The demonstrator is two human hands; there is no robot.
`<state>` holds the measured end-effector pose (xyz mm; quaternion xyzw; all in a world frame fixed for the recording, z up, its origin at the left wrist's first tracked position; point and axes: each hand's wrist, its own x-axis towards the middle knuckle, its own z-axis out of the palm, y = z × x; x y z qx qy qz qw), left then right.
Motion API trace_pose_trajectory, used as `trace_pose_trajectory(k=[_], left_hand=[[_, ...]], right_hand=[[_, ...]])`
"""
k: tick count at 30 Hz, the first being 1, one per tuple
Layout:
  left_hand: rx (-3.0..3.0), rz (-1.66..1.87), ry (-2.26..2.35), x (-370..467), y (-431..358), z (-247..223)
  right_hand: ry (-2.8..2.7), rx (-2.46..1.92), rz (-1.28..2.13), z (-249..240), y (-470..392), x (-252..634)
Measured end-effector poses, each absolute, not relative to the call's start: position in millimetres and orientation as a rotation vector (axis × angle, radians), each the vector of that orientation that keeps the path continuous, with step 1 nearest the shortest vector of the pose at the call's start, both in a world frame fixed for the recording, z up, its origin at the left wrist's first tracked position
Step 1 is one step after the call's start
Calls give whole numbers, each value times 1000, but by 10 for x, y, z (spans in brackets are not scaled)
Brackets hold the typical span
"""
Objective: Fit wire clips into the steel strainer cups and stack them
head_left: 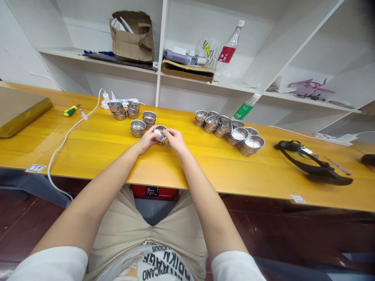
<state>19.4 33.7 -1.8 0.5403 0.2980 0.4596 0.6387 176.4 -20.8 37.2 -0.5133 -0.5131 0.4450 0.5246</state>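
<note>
My left hand (pixel 149 140) curls round the left side of a perforated metal cup (pixel 159 132), and my right hand (pixel 175 140) grips its right rim, thumb reaching over the inside. The cup sits between both hands above the table (pixel 175 167), tipped toward me. A shiny edge shows under it by my right fingers; I cannot tell whether that is a second cup.

Just left of my left hand stands the near stack (pixel 138 130), with the middle stack (pixel 149 118) behind it and two far stacks (pixel 125 110) by the power strip (pixel 129 102). Well apart on the right lies a larger cluster (pixel 227 127) of cups, the green bottle (pixel 243 111) behind it.

I judge the step in hand to be handling this one cup. Any next move seems to call for a steady two-sided hold and care not to knock the near stack.
</note>
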Motion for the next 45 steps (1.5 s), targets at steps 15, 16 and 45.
trace_pose_trajectory(k=[15, 16, 45], left_hand=[[1070, 985, 657, 172, 389, -1], [1062, 976, 663, 171, 399, -5], [916, 1034, 766, 269, 273, 82]], right_hand=[[-1233, -1148, 1125, 351, -211, 1739], [-1247, -1143, 1111, 343, -206, 1741], [-1542, -1212, 721, 144, -113, 1764]])
